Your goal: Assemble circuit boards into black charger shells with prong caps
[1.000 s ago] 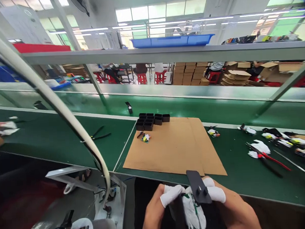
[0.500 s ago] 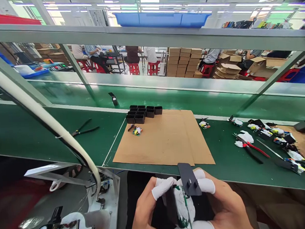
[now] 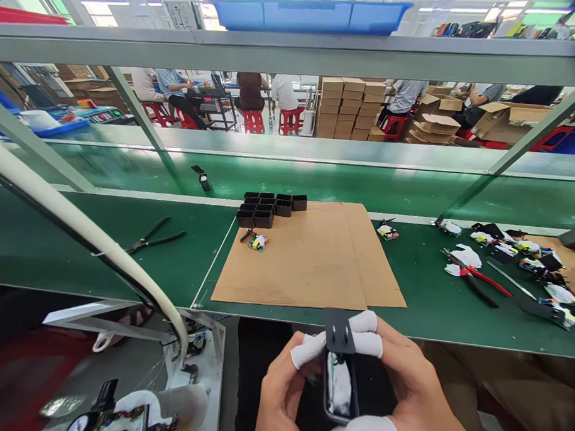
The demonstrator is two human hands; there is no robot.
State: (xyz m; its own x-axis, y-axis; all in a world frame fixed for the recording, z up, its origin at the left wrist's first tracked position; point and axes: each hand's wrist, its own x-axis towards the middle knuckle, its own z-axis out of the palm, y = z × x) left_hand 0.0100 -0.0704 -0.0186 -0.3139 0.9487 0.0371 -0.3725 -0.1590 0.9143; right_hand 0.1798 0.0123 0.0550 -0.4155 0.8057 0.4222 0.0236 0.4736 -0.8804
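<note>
A black plastic case point(image 3: 326, 390) is held between my two hands at the front edge of the bench. Inside it sits a circuit board coated in white glue point(image 3: 339, 383), its top face showing through the open end. A flat black end plate with two prongs point(image 3: 339, 331) stands up at the far end of the case. My left hand point(image 3: 286, 382), in white finger cots, grips the case's left side. My right hand point(image 3: 406, 375), also in finger cots, pinches the end plate and supports the case from the right and below.
On the cardboard sheet point(image 3: 312, 265) stand several empty black cases point(image 3: 263, 217) and a small circuit board point(image 3: 259, 243). Pliers point(image 3: 151, 240) lie left; red-handled pliers point(image 3: 478, 278) and several boards point(image 3: 529, 248) lie right. A pale hose point(image 3: 114, 247) crosses the left side.
The glue-coated board has gone down into the black case; before, it stuck out at an angle. The end plate has shifted left and now stands straighter. My view has tilted slightly down.
</note>
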